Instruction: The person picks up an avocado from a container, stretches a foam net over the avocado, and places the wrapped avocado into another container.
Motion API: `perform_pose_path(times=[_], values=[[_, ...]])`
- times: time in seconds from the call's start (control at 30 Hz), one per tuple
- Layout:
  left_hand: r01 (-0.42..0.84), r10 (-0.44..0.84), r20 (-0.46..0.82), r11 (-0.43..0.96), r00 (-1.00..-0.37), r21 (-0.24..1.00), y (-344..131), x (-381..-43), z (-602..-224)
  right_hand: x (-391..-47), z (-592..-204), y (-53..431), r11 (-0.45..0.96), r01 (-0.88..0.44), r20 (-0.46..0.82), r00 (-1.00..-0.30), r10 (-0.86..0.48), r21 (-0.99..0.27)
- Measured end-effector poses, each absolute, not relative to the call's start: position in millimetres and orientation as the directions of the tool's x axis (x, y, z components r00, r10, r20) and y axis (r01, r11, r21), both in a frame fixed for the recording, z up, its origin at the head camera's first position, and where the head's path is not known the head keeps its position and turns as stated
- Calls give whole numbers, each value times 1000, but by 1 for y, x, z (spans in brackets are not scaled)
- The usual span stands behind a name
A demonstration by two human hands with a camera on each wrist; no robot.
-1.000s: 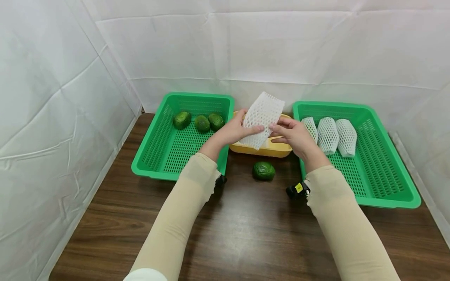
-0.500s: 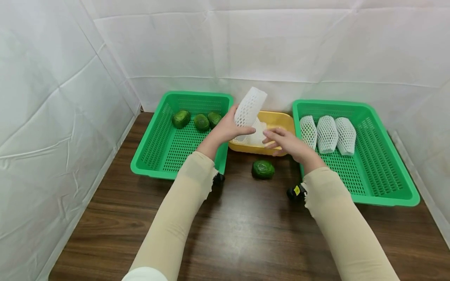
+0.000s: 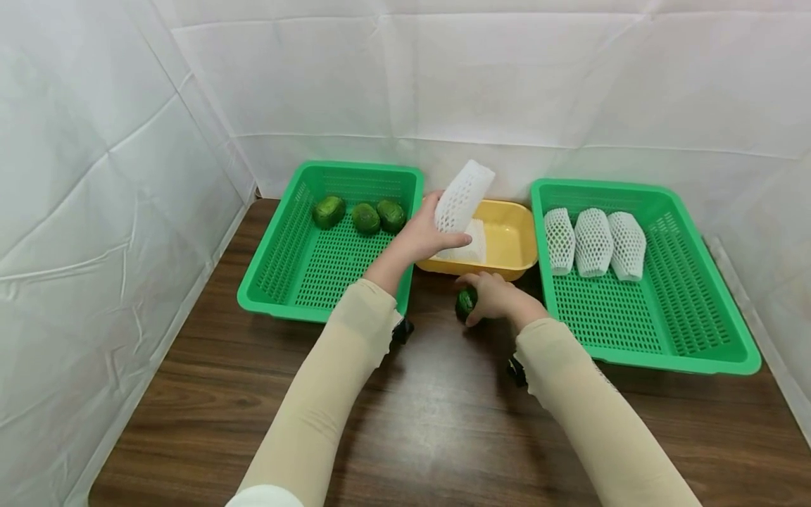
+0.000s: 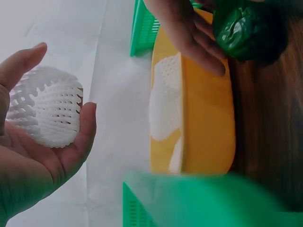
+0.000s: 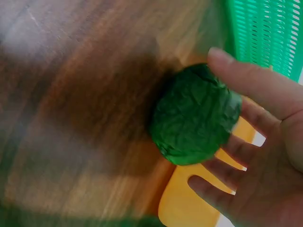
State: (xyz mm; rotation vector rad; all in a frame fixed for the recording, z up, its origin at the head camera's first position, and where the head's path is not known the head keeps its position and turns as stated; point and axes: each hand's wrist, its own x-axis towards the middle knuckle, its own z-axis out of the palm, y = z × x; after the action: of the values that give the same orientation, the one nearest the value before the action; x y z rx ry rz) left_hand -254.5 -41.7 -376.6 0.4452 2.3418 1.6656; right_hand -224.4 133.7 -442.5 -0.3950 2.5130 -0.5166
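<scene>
My left hand [image 3: 426,232] holds a white foam net sleeve [image 3: 464,197] upright above the yellow tub's left side. In the left wrist view the sleeve [image 4: 49,106] sits between thumb and curled fingers, its near opening rounded out. My right hand [image 3: 497,299] is down at a dark green avocado [image 3: 465,303] on the table before the tub. The right wrist view shows this avocado [image 5: 196,116], glossy and wrinkled, with the thumb at its edge and the other fingers spread fairly straight along its far side.
The yellow tub [image 3: 522,243] contains more white foam nets [image 3: 472,246]. To its left, a green basket [image 3: 266,282] has three avocados [image 3: 365,219] at the back. On the right, another green basket [image 3: 716,331] holds three net-covered pieces [image 3: 594,243]. White sheeting [image 3: 475,77] stands behind.
The right hand has let go of the foam net, drawn back toward the front and lowered to the avocado. The left hand keeps the net, having shifted slightly left, then right again.
</scene>
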Motion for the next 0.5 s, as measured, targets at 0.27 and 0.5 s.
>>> perform_pose_path(times=[0.27, 0.5], values=[[71, 353, -39, 294, -935, 953, -34, -249, -397, -224, -452, 131, 923, -155, -437, -845, -309, -352], [69, 382, -53, 299, -923, 952, -36, -249, -413, -223, -431, 131, 878, -136, -376, -866, -331, -459]])
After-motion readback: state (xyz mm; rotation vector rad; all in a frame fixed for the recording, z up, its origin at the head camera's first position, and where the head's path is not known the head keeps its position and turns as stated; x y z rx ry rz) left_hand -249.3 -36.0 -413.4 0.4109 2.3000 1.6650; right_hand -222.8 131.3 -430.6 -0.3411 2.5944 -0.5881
